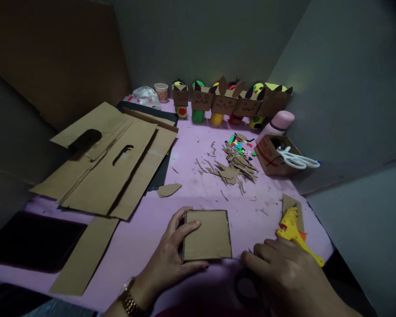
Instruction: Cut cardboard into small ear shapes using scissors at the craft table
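My left hand [174, 246] is closed around the left side of a small square cardboard box [207, 233], its thumb lying on the top face. Dark lines run along the box's edges. Right of the box, my right hand [277, 266] is curled around what look like scissors [246, 286] with a black loop handle. A thin tip reaches toward the box's lower right corner; the blades are mostly hidden, and I cannot tell whether they touch it. Beyond my right hand lies a yellow glue gun [292, 224] on a cardboard scrap [287, 201].
Large cardboard sheets [119, 163], a cardboard strip [86, 259] and a dark tablet [33, 240] lie left. Cardboard scraps [239, 165] litter the middle. Several animal-faced cardboard figures [224, 103] line the back. A pink bottle [277, 123] and open box [270, 158] with a white cable [297, 160] stand right.
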The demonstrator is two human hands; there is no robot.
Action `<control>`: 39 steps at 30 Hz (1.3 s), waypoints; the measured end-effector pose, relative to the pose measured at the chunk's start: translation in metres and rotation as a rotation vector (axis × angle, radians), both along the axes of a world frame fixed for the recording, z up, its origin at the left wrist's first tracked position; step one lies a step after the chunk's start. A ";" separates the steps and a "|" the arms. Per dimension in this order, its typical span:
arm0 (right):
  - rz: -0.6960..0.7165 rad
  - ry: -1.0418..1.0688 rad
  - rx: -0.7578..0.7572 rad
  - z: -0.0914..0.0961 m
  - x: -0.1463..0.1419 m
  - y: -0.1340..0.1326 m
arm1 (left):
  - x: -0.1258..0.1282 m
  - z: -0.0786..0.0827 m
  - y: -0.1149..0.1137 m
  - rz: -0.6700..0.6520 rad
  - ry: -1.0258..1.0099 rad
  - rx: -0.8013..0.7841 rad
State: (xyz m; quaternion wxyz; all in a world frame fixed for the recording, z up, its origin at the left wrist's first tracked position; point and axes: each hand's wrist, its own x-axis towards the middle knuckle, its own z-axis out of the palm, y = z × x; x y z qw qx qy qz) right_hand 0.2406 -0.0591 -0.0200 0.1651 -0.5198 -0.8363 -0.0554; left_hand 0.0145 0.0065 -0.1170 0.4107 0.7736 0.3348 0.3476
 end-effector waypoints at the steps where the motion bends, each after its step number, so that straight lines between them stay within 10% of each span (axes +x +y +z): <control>1: 0.000 -0.005 -0.005 0.001 0.000 0.000 | 0.000 0.000 0.000 0.001 -0.002 -0.002; 39: 0.005 -0.187 -0.043 0.003 -0.002 -0.006 | -0.001 0.001 0.000 0.003 -0.017 -0.003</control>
